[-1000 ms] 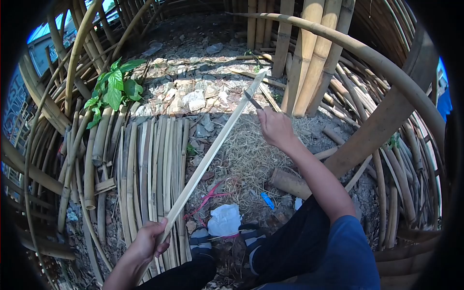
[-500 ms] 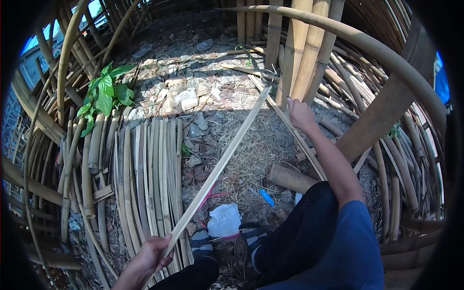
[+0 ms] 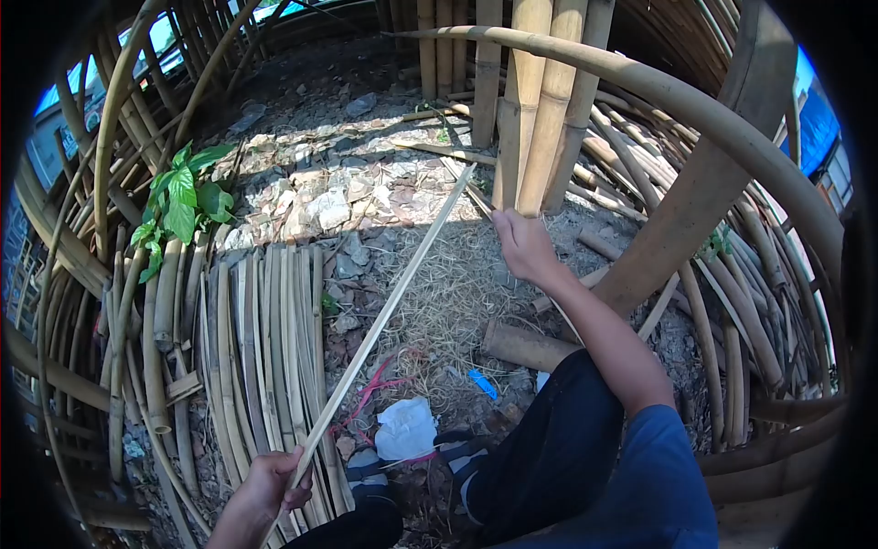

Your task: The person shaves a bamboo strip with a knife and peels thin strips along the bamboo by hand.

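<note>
My left hand (image 3: 271, 485) is closed around the near end of a long pale bamboo strip (image 3: 380, 325). The strip slants up and away to the right, its far end over the sunlit stones. To the right of that far end is my right hand (image 3: 526, 247), fingers wrapped round a knife. Only a thin dark part of the knife (image 3: 481, 199) shows beyond the fist; whether it touches the strip is unclear. Under and beside the strip, many split bamboo strips (image 3: 265, 339) lie side by side on the ground at the left.
Thick upright bamboo poles (image 3: 549, 110) stand beyond my right hand, and a curved pole (image 3: 640, 82) arches over the right side. A green plant (image 3: 180, 197) grows at left. Shavings (image 3: 457, 284), a white sheet (image 3: 406, 429) and a blue object (image 3: 482, 384) lie on the ground.
The knife was against the strip near its far end; my right hand moved away to the right, then back left towards the strip. The strip now shows a narrower face. The view has shifted right.
</note>
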A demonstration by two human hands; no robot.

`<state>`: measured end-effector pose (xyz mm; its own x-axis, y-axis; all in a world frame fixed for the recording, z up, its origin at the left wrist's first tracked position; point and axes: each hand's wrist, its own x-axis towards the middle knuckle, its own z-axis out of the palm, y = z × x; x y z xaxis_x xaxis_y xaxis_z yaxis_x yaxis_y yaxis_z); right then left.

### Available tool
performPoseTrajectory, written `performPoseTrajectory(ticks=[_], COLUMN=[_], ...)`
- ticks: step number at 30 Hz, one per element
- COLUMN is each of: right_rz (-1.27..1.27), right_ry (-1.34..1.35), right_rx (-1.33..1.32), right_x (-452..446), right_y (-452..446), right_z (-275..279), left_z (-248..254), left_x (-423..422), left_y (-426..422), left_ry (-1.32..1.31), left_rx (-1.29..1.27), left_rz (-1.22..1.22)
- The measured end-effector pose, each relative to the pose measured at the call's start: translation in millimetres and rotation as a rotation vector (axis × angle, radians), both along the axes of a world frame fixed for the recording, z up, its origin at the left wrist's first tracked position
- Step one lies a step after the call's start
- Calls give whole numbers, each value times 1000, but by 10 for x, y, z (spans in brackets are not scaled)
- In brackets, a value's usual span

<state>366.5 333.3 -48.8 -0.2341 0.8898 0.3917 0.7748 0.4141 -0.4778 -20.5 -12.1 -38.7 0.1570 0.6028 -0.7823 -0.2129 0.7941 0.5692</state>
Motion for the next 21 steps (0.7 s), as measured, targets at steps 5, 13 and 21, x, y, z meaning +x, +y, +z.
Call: performPoseTrajectory(ticks=[5,13,21], right_rz=[573,271,111], right_ry=[-82,-118,-250], right_rx=[177,177,199], right_x=[-684,-585,-105], right_y=[-764,-347,204], right_z=[-29,-31,-204], left_z=[35,106,96], left_x=[9,-15,39], left_y=[32,-50,-70], left_ry=[-128,-120,5], left_rx=[-52,-7,-42], left_rz=[-10,-52,-28])
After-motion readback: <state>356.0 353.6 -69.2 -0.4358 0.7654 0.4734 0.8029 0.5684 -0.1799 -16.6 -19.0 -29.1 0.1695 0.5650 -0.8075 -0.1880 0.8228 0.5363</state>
